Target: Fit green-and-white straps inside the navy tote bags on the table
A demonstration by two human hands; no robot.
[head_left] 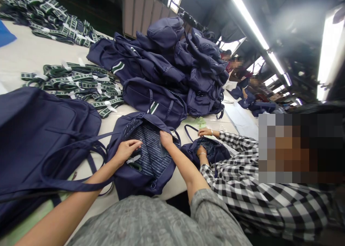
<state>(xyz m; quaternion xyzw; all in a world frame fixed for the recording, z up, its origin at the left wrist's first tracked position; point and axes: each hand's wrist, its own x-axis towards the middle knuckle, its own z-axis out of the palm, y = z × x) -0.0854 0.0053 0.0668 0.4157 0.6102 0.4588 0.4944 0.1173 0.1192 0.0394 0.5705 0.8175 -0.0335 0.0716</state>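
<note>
An open navy bag (121, 183) lies before me, its striped lining (151, 149) showing. My left hand (128, 151) is over the left side of the opening, thumb and fingers pinched together; whatever is between them is too small to make out. Just below it, inside the bag, sits a green strap bundle (136, 164) with a white band. My right hand (166, 139) is closed at the far right part of the opening, on the bag's edge or lining. A navy handle (78, 185) loops across my left forearm.
Navy bags (161, 63) are piled at the back. Green-and-white strap bundles (81, 80) lie on the pale table (16, 59) at the left, beside a large navy bag (35, 142). At right, a person in a checked shirt (242, 174) handles another navy bag (223, 152).
</note>
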